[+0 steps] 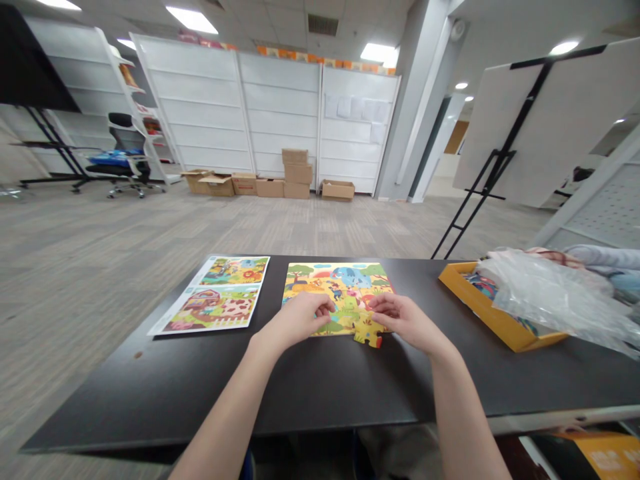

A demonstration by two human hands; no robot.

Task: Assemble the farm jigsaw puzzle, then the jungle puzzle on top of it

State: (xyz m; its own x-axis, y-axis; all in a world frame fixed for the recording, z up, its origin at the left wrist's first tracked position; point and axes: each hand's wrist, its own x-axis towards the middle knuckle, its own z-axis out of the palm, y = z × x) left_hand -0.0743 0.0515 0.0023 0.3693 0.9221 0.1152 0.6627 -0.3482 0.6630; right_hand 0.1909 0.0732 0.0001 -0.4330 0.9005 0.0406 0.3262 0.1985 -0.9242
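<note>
A colourful jigsaw puzzle with animals, trees and a blue elephant lies on the dark table. My right hand is closed at the puzzle's lower right, its fingertips on a yellow puzzle piece that sticks out past the near edge. Over the puzzle's left part is my left hand, its fingers curled in towards the thumb. Whether anything sits between those left fingertips I cannot make out. Both hands cover parts of the picture.
A printed picture sheet lies left of the puzzle. To the right stands a yellow box with clear plastic wrap over it. Beyond the table are cardboard boxes, an office chair and a board on a black stand.
</note>
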